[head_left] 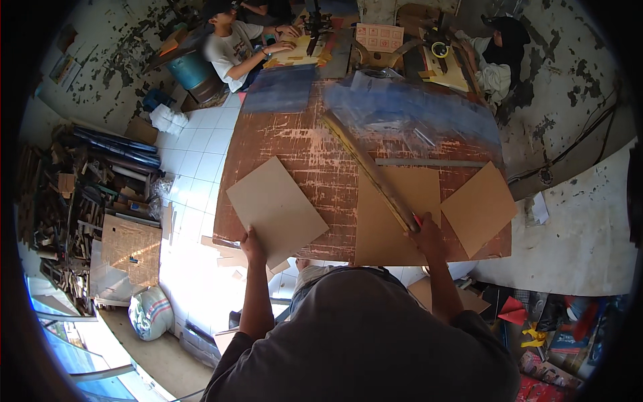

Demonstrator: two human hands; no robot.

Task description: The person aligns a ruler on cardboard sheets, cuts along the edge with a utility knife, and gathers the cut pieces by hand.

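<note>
My left hand grips the lower edge of a grey-brown cardboard sheet, which is tilted over the left side of the table's near edge. In my right hand is the near end of a long, narrow yellowish-brown straightedge, slanting away to the far left. A small red piece shows at that hand's fingers; its kind is hidden. Below the straightedge lies a larger brown cardboard sheet. Another cardboard piece lies turned at an angle to its right.
The scratched red-brown table carries a thin metal strip and clear blue plastic sheeting. A person works at the far left and another at the far right. Scrap wood is heaped along the left wall.
</note>
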